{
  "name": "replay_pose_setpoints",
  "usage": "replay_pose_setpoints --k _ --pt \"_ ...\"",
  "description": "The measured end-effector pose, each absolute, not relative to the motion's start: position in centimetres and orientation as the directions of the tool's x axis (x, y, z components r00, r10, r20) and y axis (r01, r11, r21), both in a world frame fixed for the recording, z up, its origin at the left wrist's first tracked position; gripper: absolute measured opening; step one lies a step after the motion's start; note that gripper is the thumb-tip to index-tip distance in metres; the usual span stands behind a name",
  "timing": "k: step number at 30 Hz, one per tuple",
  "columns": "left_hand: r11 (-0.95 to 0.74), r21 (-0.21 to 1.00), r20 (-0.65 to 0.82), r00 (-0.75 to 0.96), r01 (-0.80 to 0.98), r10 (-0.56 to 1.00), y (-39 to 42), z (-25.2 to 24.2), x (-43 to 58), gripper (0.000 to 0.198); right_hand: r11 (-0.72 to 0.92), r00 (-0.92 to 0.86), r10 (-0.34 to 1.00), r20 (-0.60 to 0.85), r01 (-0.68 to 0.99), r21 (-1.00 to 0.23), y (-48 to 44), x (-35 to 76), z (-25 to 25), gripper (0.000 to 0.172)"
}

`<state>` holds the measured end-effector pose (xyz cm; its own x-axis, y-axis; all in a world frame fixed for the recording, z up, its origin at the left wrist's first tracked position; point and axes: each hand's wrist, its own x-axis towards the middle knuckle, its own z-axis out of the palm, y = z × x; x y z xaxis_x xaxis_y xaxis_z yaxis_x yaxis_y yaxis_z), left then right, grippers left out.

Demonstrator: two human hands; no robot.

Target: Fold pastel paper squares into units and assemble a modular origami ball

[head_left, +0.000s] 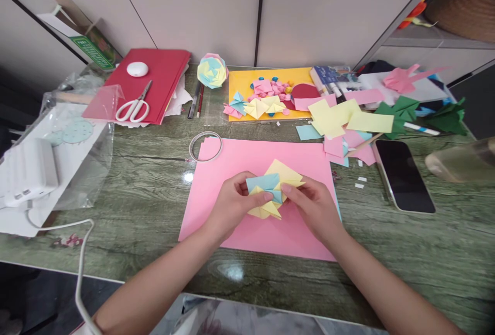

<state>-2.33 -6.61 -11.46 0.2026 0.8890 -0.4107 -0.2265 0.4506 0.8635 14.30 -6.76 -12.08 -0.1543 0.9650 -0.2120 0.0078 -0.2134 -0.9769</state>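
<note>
Between both hands is a folded paper piece (pixel 263 182) made of joined yellow and light blue units. My left hand (pixel 238 200) grips its left side, thumb pressed over the blue part. On the right, my right hand (pixel 311 202) pinches the yellow flap side between thumb and fingers. The fingers behind the paper are partly hidden. Beneath the hands lies a pink paper sheet (pixel 216 221) on the green table. A roll of tape (pixel 206 147) rests over the sheet's upper left corner.
White-handled scissors (pixel 133 111) and a white case (pixel 137 69) lie on a red folder (pixel 162 72). A finished paper ball (pixel 212 71) stands behind. Folded units sit on a yellow sheet (pixel 237 80). Paper slips (pixel 328 118) and a phone (pixel 405 175) are right; a white cable (pixel 83 252) hangs left.
</note>
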Motion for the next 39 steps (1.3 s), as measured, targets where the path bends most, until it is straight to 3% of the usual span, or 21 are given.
replay_pose_setpoints --k 10,18,30,35,39 --pt "0.478 0.836 -0.427 0.228 -0.270 0.875 -6.7 -11.5 -2.2 0.026 -0.098 -0.128 0.983 -0.131 0.240 -0.966 -6.9 14.3 -11.6 0.009" --pt "0.481 0.827 -0.438 0.204 -0.291 0.876 -6.8 -11.7 -2.3 0.028 -0.182 -0.221 0.953 -0.209 0.137 -0.974 -6.5 14.4 -11.3 0.010" --pt "0.452 0.834 -0.416 0.179 -0.316 0.892 -6.8 -12.0 -2.2 0.023 -0.197 -0.215 0.947 -0.237 0.192 -0.961 -6.5 14.4 -11.9 0.013" --pt "0.477 0.856 -0.435 0.218 -0.199 0.873 -6.4 -12.1 -2.6 0.024 -0.141 -0.231 0.949 -0.213 0.292 -0.946 -6.5 14.6 -11.3 0.012" --pt "0.504 0.855 -0.470 0.222 -0.125 0.854 -6.2 -12.3 -2.9 0.027 -0.177 -0.301 0.923 -0.238 0.214 -0.961 -6.3 14.9 -10.9 0.014"
